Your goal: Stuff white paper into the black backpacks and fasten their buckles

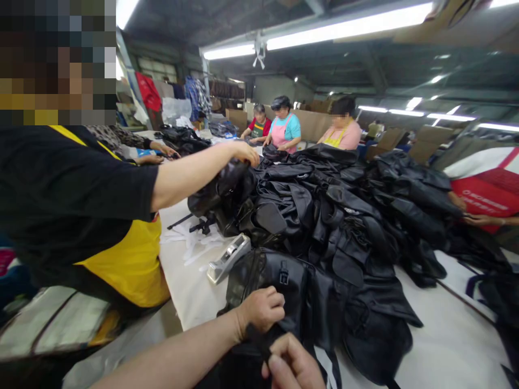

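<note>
A black bag (284, 292) lies at the near edge of the white table (446, 335). My left hand (261, 310) is closed on the bag's lower edge. My right hand (294, 367) sits just below it at the bottom of the view, fingers pinched on a black strap (259, 340) of the same bag. Behind the bag rises a big heap of black bags (344, 216).
A co-worker in a black shirt and yellow apron (130, 259) stands at my left, a hand (243, 152) on a bag at the heap's top. A grey tape dispenser (229, 258) and white paper strips (190, 240) lie nearby. Three people sit at the far end; another person's arm (486, 219) shows at right.
</note>
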`<state>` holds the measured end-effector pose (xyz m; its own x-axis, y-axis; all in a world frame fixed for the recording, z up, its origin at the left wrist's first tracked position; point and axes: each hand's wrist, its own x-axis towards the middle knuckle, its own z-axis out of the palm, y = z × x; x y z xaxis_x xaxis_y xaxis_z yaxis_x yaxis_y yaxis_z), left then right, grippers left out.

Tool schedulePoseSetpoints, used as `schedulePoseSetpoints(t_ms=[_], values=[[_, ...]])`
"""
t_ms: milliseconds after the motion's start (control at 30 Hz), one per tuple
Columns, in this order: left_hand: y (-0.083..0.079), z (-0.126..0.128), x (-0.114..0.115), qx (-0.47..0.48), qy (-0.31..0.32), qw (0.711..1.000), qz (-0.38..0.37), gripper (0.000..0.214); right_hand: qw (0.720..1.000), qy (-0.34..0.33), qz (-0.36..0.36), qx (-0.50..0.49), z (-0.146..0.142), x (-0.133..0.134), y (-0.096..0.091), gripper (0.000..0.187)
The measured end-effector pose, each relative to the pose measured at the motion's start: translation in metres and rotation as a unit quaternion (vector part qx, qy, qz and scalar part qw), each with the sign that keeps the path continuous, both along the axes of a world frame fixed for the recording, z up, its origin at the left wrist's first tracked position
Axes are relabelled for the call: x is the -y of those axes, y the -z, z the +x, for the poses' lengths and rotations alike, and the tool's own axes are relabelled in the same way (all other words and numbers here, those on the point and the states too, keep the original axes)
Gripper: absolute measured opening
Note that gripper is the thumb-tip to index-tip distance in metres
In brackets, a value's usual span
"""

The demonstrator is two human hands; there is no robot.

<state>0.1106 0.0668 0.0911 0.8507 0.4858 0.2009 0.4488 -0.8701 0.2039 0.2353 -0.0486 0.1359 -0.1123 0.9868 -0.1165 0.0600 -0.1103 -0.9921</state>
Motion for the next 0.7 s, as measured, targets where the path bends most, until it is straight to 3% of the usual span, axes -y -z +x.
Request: schedulePoseSetpoints(t_ms=[67,133,267,333,500,600,700], values=[[0.006,-0.005,-0.001,-0.016,0.014,0.999,-0.043,0.022,0.996,0.057,-0.045,-0.042,0.0,-0.017,0.007,0.037],[0.014,-0.017,-0.005,-0.036,0.002,0.996,-0.086,0.016,0.984,0.135,-0.076,-0.087,-0.003,-0.036,0.026,0.035],[0.019,-0.047,-0.012,-0.008,-0.082,0.975,-0.207,0.011,0.964,0.219,-0.105,-0.109,-0.009,-0.063,0.069,0.046],[0.012,-0.057,-0.014,0.045,-0.168,0.956,-0.238,0.015,0.968,0.217,-0.103,-0.08,-0.008,-0.07,0.08,0.041],[-0.006,-0.047,-0.017,0.154,-0.342,0.911,-0.171,0.017,0.983,0.139,-0.115,-0.038,-0.011,-0.07,0.091,0.033],[-0.008,-0.031,-0.022,0.135,-0.401,0.886,-0.19,0.015,0.986,0.12,-0.108,-0.035,-0.023,-0.062,0.102,0.029],[-0.005,-0.016,-0.029,0.147,-0.421,0.87,-0.209,0.019,0.985,0.12,-0.12,-0.032,-0.032,-0.056,0.112,0.023]])
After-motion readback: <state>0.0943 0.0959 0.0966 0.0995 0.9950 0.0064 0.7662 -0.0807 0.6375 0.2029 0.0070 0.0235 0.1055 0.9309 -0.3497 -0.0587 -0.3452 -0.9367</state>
